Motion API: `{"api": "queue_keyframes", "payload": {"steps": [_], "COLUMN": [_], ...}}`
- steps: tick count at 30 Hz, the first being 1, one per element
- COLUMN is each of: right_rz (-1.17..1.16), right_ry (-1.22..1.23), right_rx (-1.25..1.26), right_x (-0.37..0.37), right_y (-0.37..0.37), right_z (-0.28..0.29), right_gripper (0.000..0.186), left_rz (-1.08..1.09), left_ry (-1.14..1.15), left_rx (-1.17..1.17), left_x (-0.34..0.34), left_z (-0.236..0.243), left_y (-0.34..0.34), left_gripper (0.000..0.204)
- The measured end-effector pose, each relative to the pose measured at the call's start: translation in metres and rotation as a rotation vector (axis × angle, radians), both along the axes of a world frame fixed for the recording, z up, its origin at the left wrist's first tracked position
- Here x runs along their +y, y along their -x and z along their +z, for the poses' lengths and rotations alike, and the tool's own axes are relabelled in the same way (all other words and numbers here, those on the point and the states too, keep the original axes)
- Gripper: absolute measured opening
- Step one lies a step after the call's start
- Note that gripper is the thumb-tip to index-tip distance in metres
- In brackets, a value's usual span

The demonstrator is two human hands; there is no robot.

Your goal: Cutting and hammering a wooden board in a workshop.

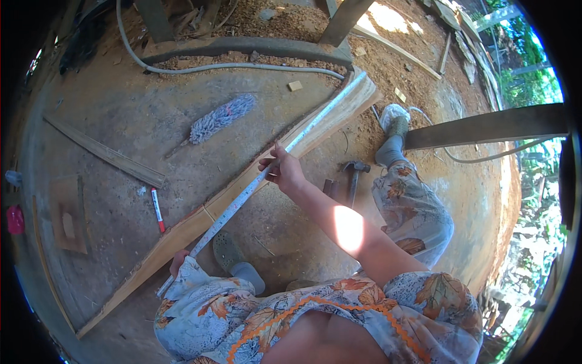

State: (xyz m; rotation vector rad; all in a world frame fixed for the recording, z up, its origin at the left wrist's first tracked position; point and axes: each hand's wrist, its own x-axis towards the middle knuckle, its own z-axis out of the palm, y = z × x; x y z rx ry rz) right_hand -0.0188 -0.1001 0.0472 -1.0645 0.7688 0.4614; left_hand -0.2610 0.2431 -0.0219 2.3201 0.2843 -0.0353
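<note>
A long, narrow white straightedge (233, 206) with spots of colour lies slantwise along a wooden plank (176, 233). A dark line crosses the plank near its middle. My left hand (179, 262), partly hidden by my patterned sleeve or trouser cloth, grips the straightedge near its lower end. Farther up, my right hand (284, 170) is closed at the straightedge with bent fingers over its edge. Whether a small thing is also between those fingers cannot be made out. To the left of the plank lies a red-and-white marker (157, 210).
A hammer (355, 176) lies right of my right forearm. Beyond the plank are a fluffy grey duster (223, 118), a thin board (106, 150) and a pale hose (242, 65). My bent leg (412, 206) is at the right, near a wooden beam (485, 125). Sawdust covers the far ground.
</note>
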Motion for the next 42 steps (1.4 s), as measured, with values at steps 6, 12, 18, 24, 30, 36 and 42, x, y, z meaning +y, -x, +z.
{"api": "queue_keyframes", "payload": {"steps": [6,12,18,24,30,36,42], "right_rz": [-0.05,-0.011,0.066,-0.183,-0.054,0.055,0.305], "right_ry": [0.283,0.211,0.129,0.316,0.569,1.156,1.124], "right_rx": [0.03,0.204,0.259,0.237,0.174,-0.051,0.015], "right_x": [-0.062,-0.101,-0.098,-0.084,-0.092,-0.106,-0.079], "right_y": [-0.025,-0.061,-0.066,-0.052,-0.044,-0.045,-0.047], "right_z": [-0.028,-0.056,-0.073,-0.066,-0.053,-0.069,-0.079], "right_gripper": [0.04,0.039,0.051,0.049,0.047,0.066,0.064], "left_rz": [-0.165,-0.21,-0.028,-0.001,-0.021,-0.018,-0.064], "left_ry": [-0.01,-0.036,0.396,0.36,0.347,0.411,0.209], "left_rx": [0.059,0.245,0.408,0.495,0.463,0.494,0.512], "left_x": [-0.05,-0.069,-0.058,-0.056,-0.057,-0.071,-0.044], "left_z": [0.012,0.04,0.031,0.025,0.02,0.021,-0.002], "left_y": [-0.048,-0.099,-0.105,-0.097,-0.091,-0.098,-0.076], "left_gripper": [0.028,0.04,0.026,0.014,0.011,0.009,0.019]}}
